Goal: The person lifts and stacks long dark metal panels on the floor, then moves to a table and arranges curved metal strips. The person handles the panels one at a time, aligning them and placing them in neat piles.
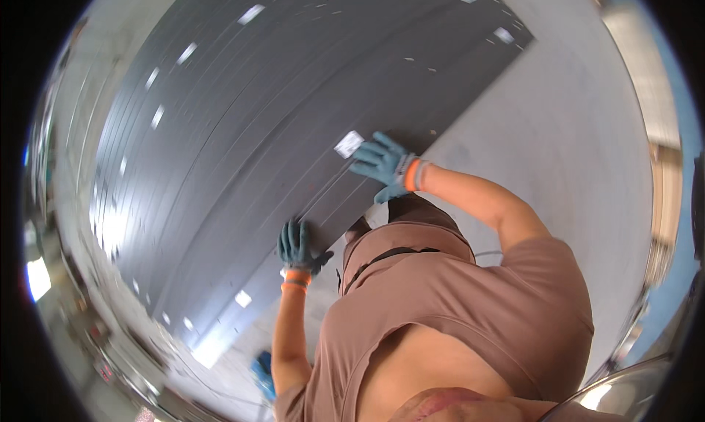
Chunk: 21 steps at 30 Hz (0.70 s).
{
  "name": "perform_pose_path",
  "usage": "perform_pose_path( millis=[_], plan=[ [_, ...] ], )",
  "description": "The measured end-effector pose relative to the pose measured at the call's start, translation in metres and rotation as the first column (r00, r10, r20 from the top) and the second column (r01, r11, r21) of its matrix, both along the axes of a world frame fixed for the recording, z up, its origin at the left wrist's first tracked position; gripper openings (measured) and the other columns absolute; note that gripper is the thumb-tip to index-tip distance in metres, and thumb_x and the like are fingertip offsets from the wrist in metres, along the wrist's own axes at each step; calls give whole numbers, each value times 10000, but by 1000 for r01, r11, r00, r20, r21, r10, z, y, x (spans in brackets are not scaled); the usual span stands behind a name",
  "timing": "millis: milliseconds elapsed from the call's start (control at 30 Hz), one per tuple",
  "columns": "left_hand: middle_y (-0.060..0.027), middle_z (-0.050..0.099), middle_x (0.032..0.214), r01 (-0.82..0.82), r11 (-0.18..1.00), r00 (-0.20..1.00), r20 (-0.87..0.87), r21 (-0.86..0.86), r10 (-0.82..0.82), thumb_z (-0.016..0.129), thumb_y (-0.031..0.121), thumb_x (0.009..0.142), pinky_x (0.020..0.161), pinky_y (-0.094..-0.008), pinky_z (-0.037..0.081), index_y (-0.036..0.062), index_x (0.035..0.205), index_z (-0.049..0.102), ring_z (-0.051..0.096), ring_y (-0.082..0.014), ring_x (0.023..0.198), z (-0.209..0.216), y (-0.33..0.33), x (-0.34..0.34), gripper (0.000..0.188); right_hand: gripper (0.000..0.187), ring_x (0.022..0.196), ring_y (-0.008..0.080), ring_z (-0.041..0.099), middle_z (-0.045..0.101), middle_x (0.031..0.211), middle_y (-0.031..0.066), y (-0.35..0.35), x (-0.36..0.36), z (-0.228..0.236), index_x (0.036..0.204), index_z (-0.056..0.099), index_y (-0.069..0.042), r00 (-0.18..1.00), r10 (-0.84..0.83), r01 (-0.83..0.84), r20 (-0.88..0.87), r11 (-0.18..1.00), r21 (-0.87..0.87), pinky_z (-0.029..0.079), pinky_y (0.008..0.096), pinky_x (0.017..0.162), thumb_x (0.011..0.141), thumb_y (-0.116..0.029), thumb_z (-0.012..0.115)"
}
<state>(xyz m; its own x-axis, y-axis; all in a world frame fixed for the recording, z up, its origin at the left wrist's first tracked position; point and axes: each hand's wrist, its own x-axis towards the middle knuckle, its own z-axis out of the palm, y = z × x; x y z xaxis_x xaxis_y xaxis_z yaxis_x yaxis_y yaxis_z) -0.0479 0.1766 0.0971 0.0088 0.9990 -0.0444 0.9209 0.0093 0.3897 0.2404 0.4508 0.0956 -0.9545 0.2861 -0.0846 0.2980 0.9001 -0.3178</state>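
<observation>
A broad dark grey ribbed sheet (294,128) spreads out in front of me, with several white labels on it. My right hand (380,161), in a teal glove with an orange cuff, rests on the sheet's near side with its fingers spread. Its fingertips are right beside a white label (349,144); whether they touch it I cannot tell. Farther left, my left hand (295,247), gloved the same way, lies at the near edge, fingers stretched forward and thumb out to the side. Neither hand holds anything that I can see.
Pale floor (547,135) runs along the right side of the sheet. Stacked light-brown material (664,194) stands at the far right rim. A blue object (263,374), partly hidden by my left arm, is at the lower left. Blurred equipment lines the left rim.
</observation>
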Motion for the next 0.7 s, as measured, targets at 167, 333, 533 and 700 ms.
perform_pose_path(
  millis=[167, 333, 533, 700],
  plan=[
    [-275, 458, 1509, -151, 982, 985, -70, 110, 160, 806, 429, 803, 1128, -568, 367, 44, 1467, 481, 453, -485, 1364, -10, -3, -27, 834, 675, 1275, 321, 513, 573, 1339, 111, 47, -62, 20, 1288, 637, -107, 981, -73, 76, -181, 997, 7, 382, 503, 1095, 727, -447, 798],
    [-230, 445, 1544, -427, 893, 877, -175, 143, 447, 752, 380, 872, 1171, -558, 324, 81, 1456, 514, 402, -449, 1427, -7, 36, -98, 698, 724, 1338, 357, 481, 533, 1441, 128, 121, -135, -11, 1375, 588, -108, 963, -39, 108, -265, 962, 252, 407, 514, 1074, 747, -377, 825],
    [-154, 335, 1641, -495, 868, 773, -438, 35, 459, 681, 556, 897, 1245, -529, 223, 160, 1567, 411, 292, -372, 1525, -24, 66, -187, 824, 878, 1419, 326, 425, 490, 1516, 108, 175, -184, -37, 1534, 438, -175, 997, -70, 80, -41, 940, 331, 312, 526, 1184, 800, -517, 775],
    [-89, 352, 1635, -448, 874, 818, -480, -189, 316, 738, 692, 778, 1252, -529, 213, 207, 1593, 361, 297, -337, 1527, -20, 95, -228, 1020, 814, 1306, 381, 505, 539, 1408, 175, 197, -194, -38, 1515, 455, -172, 990, -67, 24, 125, 946, 324, 368, 504, 1158, 830, -484, 763]
  ],
)
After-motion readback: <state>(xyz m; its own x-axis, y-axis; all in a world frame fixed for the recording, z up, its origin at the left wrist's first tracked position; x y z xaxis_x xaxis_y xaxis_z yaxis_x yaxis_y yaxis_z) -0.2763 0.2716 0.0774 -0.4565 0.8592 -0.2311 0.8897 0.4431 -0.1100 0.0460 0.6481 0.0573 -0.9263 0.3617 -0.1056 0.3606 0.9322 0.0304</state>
